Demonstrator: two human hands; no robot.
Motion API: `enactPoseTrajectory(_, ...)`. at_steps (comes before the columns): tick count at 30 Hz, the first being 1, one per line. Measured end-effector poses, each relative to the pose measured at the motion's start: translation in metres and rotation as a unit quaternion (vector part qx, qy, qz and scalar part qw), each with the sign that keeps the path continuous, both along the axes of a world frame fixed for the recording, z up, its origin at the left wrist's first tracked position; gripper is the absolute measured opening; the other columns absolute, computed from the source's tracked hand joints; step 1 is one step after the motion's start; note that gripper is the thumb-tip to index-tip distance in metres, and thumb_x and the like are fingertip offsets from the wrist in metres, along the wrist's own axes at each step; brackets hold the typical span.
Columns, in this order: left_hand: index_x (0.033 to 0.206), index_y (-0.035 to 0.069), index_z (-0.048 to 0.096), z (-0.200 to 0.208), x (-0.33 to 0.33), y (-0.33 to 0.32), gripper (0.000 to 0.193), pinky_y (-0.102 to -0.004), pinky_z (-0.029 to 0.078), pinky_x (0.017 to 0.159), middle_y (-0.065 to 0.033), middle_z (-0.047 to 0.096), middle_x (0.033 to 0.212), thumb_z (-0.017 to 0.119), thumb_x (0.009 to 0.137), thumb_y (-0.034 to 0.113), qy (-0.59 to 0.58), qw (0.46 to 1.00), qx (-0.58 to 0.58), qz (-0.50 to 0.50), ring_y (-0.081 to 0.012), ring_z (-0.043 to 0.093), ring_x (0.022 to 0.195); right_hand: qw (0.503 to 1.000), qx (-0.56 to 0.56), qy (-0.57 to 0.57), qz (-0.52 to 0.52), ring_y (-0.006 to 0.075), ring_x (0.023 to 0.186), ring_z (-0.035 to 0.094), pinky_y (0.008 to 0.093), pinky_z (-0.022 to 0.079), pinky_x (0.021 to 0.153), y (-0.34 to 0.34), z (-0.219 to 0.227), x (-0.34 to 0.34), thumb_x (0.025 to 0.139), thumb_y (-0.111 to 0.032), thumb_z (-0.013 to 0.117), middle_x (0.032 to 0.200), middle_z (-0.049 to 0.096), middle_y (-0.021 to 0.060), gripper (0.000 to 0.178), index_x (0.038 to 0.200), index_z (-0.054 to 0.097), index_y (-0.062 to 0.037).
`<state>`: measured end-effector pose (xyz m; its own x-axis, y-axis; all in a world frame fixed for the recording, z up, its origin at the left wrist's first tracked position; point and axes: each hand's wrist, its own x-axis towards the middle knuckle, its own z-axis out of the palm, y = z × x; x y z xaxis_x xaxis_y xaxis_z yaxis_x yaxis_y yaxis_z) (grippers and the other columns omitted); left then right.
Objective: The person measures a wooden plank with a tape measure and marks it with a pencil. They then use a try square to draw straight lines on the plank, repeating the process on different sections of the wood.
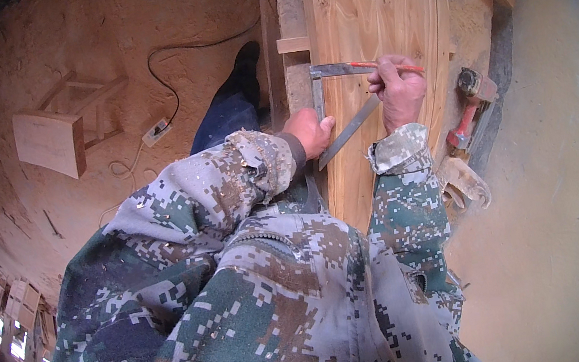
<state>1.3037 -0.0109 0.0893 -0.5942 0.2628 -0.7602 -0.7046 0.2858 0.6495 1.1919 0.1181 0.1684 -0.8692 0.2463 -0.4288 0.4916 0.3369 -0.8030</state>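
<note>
A light wooden board [385, 22] lies lengthwise on the bench before me. Across its left part rests a metal carpenter's square [336, 69], one arm along the board's left edge. A flat metal strip [356, 125] runs slantwise below it; whether it joins the square is hidden by my hands. My left hand [310, 132] is closed on the square's lower end at the board edge. In my right hand [400, 88] is a red pencil [408, 69], pinched between the fingers. Its tip points left and lies at the square's upper arm.
A tool with a red handle [463, 117] and a pale wooden tool [465, 180] lie right of the board, near the wall [563, 137]. On the dusty floor at left stand a wooden stool [52, 139] and a white power strip [157, 131] with a black cable [172, 86].
</note>
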Motion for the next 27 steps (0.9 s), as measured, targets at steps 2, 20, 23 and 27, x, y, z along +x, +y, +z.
enactPoseTrajectory(2, 0.086, -0.013, 0.067, 0.001, -0.001, -0.001, 0.052, -0.0442, 0.056, 0.064, -0.0260, 0.067, 0.069, 0.063, 0.095, 0.039, 0.016, 1.000, -0.007, -0.012, -0.0356, 0.071, 0.066, 1.000, -0.004, 0.000, 0.007, 0.0110, 0.059, 0.060, 0.0241, 0.050, 0.053, -0.001, -0.002, 0.000, 0.094, -0.012, 0.064, 0.071, 0.064, 0.0068, 0.014, 0.092, 0.063, 0.0013)
enactPoseTrajectory(20, 0.087, -0.015, 0.065, 0.006, -0.006, -0.004, 0.052, -0.0411, 0.056, 0.057, -0.0243, 0.067, 0.069, 0.062, 0.096, 0.036, -0.030, 0.999, 0.018, -0.001, -0.0310, 0.071, 0.061, 1.000, 0.002, 0.004, 0.009, 0.0108, 0.057, 0.059, 0.0239, 0.049, 0.054, -0.003, -0.004, -0.002, 0.093, -0.012, 0.064, 0.070, 0.065, 0.0076, 0.014, 0.092, 0.063, 0.0017)
enactPoseTrajectory(23, 0.087, -0.014, 0.065, 0.006, -0.005, -0.004, 0.052, -0.0414, 0.056, 0.058, -0.0240, 0.067, 0.068, 0.062, 0.096, 0.037, -0.028, 0.999, 0.020, 0.001, -0.0310, 0.071, 0.061, 1.000, -0.005, 0.000, 0.011, 0.0107, 0.058, 0.060, 0.0238, 0.050, 0.054, -0.006, -0.004, -0.003, 0.093, -0.013, 0.065, 0.071, 0.065, 0.0076, 0.014, 0.092, 0.063, 0.0014)
enactPoseTrajectory(27, 0.084, -0.013, 0.066, 0.007, -0.005, -0.003, 0.051, -0.0422, 0.055, 0.059, -0.0235, 0.067, 0.066, 0.063, 0.095, 0.037, -0.025, 1.000, 0.017, 0.001, -0.0310, 0.071, 0.062, 0.999, -0.034, -0.003, 0.014, 0.0102, 0.058, 0.060, 0.0238, 0.050, 0.054, -0.018, -0.011, -0.003, 0.093, -0.013, 0.065, 0.071, 0.066, 0.0070, 0.014, 0.092, 0.064, 0.0002)
